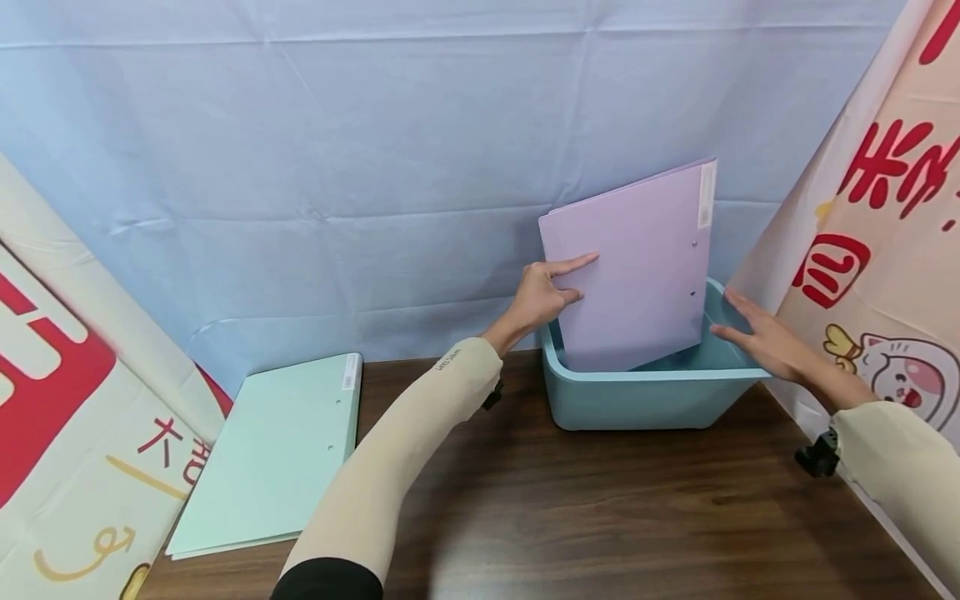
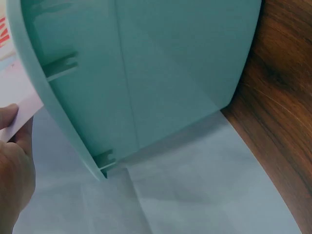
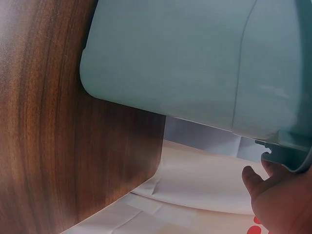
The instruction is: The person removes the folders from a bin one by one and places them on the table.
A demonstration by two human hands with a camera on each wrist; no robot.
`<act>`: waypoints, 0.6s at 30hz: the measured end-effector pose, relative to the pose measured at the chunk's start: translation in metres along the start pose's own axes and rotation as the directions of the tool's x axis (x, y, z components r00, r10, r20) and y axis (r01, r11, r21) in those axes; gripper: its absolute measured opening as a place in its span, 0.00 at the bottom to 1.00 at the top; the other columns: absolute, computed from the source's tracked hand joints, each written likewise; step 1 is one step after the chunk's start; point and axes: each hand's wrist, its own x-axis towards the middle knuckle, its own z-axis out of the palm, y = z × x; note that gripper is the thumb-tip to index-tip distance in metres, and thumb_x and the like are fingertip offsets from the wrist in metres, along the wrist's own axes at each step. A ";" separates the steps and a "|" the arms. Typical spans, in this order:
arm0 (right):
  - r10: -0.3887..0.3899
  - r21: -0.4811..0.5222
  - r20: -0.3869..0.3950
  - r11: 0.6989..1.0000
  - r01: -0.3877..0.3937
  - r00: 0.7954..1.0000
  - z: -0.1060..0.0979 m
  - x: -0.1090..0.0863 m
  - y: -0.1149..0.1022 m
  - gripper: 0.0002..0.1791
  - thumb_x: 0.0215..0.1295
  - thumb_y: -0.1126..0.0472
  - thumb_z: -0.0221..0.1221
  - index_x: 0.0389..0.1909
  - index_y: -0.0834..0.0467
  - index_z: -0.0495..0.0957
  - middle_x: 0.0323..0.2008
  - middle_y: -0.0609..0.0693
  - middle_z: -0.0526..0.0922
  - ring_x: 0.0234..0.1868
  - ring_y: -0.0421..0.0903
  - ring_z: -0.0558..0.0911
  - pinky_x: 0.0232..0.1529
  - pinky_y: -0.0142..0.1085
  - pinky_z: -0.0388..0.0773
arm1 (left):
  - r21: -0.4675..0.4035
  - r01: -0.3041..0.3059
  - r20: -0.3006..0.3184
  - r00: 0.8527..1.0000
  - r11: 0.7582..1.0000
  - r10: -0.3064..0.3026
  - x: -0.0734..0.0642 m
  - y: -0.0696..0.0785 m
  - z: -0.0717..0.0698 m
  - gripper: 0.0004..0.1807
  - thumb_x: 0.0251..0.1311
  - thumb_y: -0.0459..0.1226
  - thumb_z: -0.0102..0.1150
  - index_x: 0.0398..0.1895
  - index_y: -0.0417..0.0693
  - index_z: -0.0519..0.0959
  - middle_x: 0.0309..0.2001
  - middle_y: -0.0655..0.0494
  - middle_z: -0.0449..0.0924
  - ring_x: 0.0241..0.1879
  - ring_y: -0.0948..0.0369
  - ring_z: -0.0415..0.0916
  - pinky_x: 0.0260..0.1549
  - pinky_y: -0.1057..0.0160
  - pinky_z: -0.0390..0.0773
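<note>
A light purple folder (image 1: 633,267) with a white spine label stands tilted in a blue-green plastic bin (image 1: 637,408), its lower end inside and its upper part well above the rim. My left hand (image 1: 536,296) pinches the folder's left edge, index finger and thumb spread over its front face. In the left wrist view, the fingers hold the folder's edge (image 2: 31,109) just beyond the bin's rim. My right hand (image 1: 772,342) rests at the bin's right rim, fingers fairly straight and thumb over the opening. Fingertips (image 3: 251,178) show below the rim in the right wrist view.
A mint green folder (image 1: 270,450) lies flat on the dark wooden table (image 1: 600,517) at the left. Behind the table hangs a pale blue cloth (image 1: 337,167). Printed banners flank it, the right banner (image 1: 892,275) close beside the bin.
</note>
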 end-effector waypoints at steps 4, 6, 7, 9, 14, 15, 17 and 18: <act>-0.007 -0.004 -0.003 1.000 0.007 1.000 -0.001 0.001 0.000 0.48 0.73 0.37 0.44 0.77 0.53 0.26 0.75 0.67 0.30 0.73 0.73 0.36 0.60 0.76 0.42 | -0.029 -0.013 -0.022 1.000 0.999 0.013 -0.002 0.004 -0.004 0.35 0.52 0.22 0.66 0.57 0.69 0.80 0.61 0.71 0.75 0.46 0.66 0.75 0.20 0.66 0.70; -0.009 -0.002 -0.002 1.000 0.009 1.000 -0.001 0.001 0.000 0.49 0.72 0.37 0.45 0.77 0.53 0.26 0.75 0.67 0.30 0.73 0.73 0.36 0.60 0.76 0.42 | -0.025 -0.029 -0.036 0.999 0.999 0.028 -0.003 0.005 -0.007 0.34 0.52 0.22 0.67 0.57 0.68 0.80 0.61 0.69 0.75 0.47 0.66 0.74 0.23 0.67 0.72; -0.009 -0.001 -0.002 1.000 0.009 1.000 -0.001 0.001 0.000 0.49 0.72 0.37 0.45 0.77 0.53 0.26 0.75 0.67 0.30 0.73 0.73 0.36 0.60 0.76 0.42 | -0.023 -0.037 -0.042 0.998 0.999 0.036 -0.004 0.006 -0.008 0.34 0.52 0.23 0.67 0.58 0.67 0.80 0.61 0.68 0.75 0.46 0.66 0.75 0.23 0.67 0.73; -0.009 0.003 -0.004 1.000 0.010 1.000 -0.001 0.001 0.000 0.49 0.72 0.37 0.45 0.77 0.54 0.26 0.75 0.68 0.30 0.72 0.73 0.36 0.59 0.76 0.42 | -0.017 -0.057 -0.060 0.997 0.998 0.056 -0.005 0.007 -0.010 0.34 0.52 0.23 0.67 0.58 0.67 0.80 0.62 0.67 0.74 0.47 0.68 0.75 0.30 0.69 0.75; -0.009 0.004 -0.010 1.000 0.009 1.000 -0.002 -0.001 -0.001 0.49 0.72 0.37 0.45 0.77 0.53 0.26 0.75 0.68 0.31 0.72 0.74 0.36 0.59 0.76 0.43 | -0.017 -0.086 -0.093 0.992 0.996 0.084 -0.009 0.012 -0.015 0.34 0.52 0.24 0.67 0.58 0.67 0.80 0.63 0.67 0.73 0.53 0.74 0.71 0.43 0.71 0.74; -0.008 0.002 -0.010 1.000 0.008 1.000 -0.002 -0.001 -0.001 0.49 0.72 0.36 0.44 0.77 0.53 0.26 0.75 0.68 0.31 0.72 0.74 0.37 0.59 0.76 0.43 | -0.019 -0.087 -0.096 0.992 0.996 0.085 -0.010 0.012 -0.016 0.34 0.52 0.24 0.67 0.58 0.68 0.79 0.63 0.67 0.73 0.55 0.75 0.71 0.45 0.71 0.75; -0.008 -0.003 -0.010 1.000 0.008 1.000 -0.001 -0.002 -0.001 0.49 0.72 0.36 0.44 0.77 0.52 0.26 0.75 0.68 0.31 0.72 0.74 0.37 0.58 0.77 0.44 | -0.026 -0.086 -0.098 0.992 0.996 0.083 -0.012 0.013 -0.017 0.34 0.52 0.24 0.67 0.58 0.69 0.79 0.63 0.68 0.73 0.58 0.77 0.69 0.50 0.71 0.75; -0.007 -0.007 -0.009 1.000 0.007 1.000 -0.001 -0.002 -0.001 0.49 0.72 0.36 0.44 0.77 0.52 0.26 0.75 0.68 0.31 0.72 0.74 0.37 0.58 0.77 0.44 | -0.027 -0.085 -0.099 0.992 0.996 0.082 -0.013 0.014 -0.018 0.34 0.52 0.24 0.67 0.58 0.69 0.79 0.63 0.68 0.73 0.60 0.77 0.67 0.52 0.72 0.74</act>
